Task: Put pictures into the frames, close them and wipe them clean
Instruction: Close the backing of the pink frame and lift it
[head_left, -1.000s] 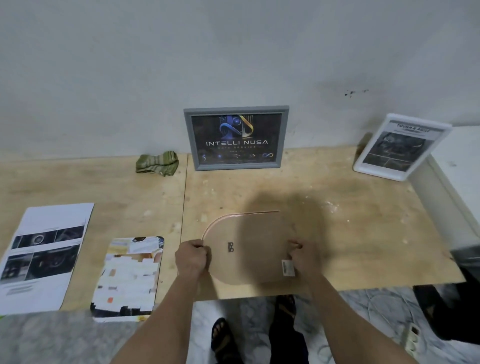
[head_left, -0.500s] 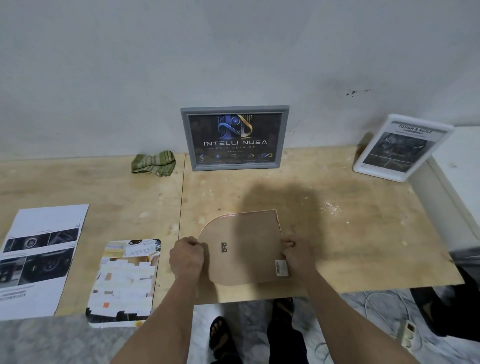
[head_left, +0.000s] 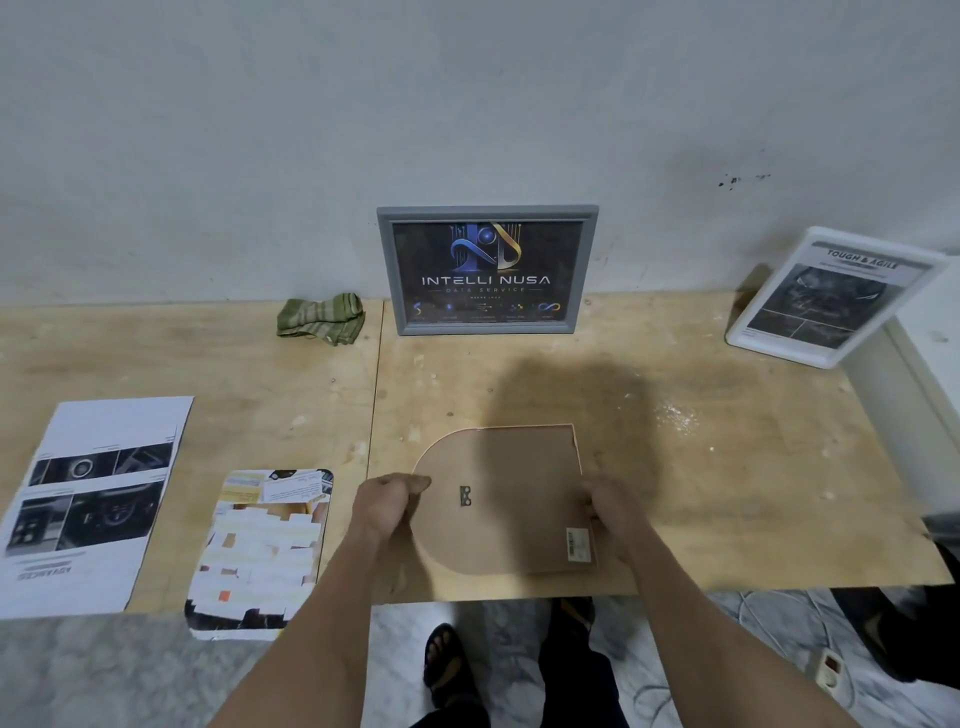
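An arch-shaped frame (head_left: 511, 499) lies face down near the table's front edge, its brown backing board up, with a small metal hanger and a barcode sticker on it. My left hand (head_left: 387, 501) grips its rounded left edge. My right hand (head_left: 608, 506) grips its straight right edge. A rounded-corner picture (head_left: 262, 545) lies to the left of the frame, and a printed sheet (head_left: 88, 493) lies further left. A green striped cloth (head_left: 322, 318) sits at the back by the wall.
A grey frame (head_left: 487, 270) with a dark picture leans on the wall behind. A white frame (head_left: 831, 296) leans at the back right. The plywood table (head_left: 727, 493) ends just before my feet; a power strip (head_left: 831, 670) lies on the floor.
The arch frame has been lowered and shifted slightly nearer, its far edge now lying flatter on the table. Both hands kept their hold on its sides.
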